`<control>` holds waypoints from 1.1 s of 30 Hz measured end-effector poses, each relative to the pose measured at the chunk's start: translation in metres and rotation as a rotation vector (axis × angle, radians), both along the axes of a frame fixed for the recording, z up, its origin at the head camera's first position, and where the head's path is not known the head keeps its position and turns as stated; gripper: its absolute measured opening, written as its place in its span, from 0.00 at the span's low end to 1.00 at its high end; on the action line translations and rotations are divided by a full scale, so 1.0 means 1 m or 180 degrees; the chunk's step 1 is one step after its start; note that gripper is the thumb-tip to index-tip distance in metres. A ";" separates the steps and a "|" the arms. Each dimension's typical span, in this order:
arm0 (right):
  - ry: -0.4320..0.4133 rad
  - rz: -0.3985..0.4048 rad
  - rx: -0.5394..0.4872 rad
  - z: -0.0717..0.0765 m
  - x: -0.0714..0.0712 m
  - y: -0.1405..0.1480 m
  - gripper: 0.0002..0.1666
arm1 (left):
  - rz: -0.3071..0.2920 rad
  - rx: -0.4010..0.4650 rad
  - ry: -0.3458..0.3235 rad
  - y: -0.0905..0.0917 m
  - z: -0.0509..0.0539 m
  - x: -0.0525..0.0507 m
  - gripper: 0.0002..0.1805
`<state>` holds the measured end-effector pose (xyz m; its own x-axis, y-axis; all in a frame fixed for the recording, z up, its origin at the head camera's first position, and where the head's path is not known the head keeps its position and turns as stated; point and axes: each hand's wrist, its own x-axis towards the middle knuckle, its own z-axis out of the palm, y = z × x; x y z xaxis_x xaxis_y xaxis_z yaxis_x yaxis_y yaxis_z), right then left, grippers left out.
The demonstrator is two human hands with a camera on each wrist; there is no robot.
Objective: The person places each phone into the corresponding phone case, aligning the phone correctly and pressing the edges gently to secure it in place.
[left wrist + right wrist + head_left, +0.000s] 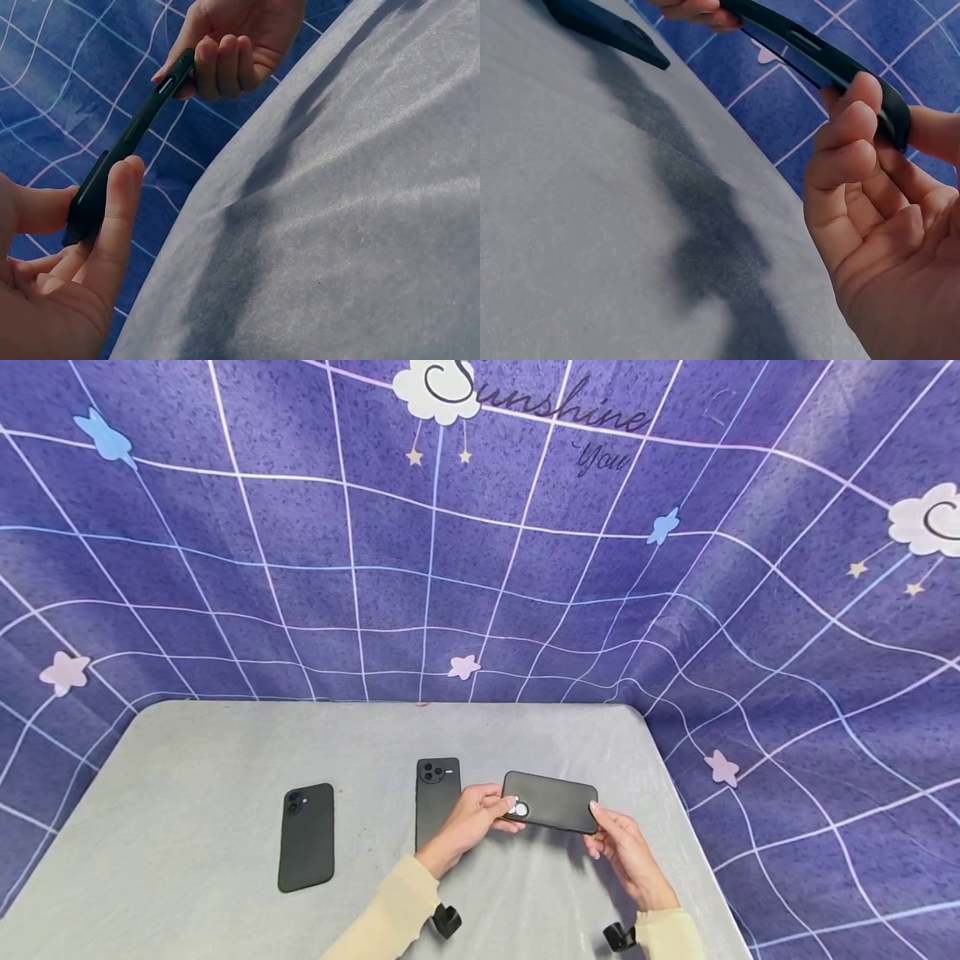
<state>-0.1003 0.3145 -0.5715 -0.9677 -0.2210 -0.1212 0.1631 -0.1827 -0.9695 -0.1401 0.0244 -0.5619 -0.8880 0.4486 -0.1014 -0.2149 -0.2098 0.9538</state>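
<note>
Both hands hold a black phone case (553,802) lengthwise above the table, its back with round pale camera openings facing up. The left hand (474,817) pinches the camera end, thumb beside the openings. At the opposite end the right hand (626,852) grips a corner between thumb and fingers. A side slot shows on the case (139,124) in the left wrist view. Whether a phone sits inside, I cannot tell. Beside the left hand lies a dark phone (437,793) with a round camera block, partly covered by that hand.
Farther left on the grey-covered table (202,793) lies another black phone (306,839), camera side up. A purple gridded cloth (390,543) hangs behind and to the right of the table. Each wrist carries a small black camera.
</note>
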 end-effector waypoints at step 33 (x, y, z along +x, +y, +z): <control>0.0023 -0.0167 0.0226 -0.003 0.003 -0.007 0.22 | 0.0216 -0.0004 0.0108 0.006 -0.004 0.003 0.10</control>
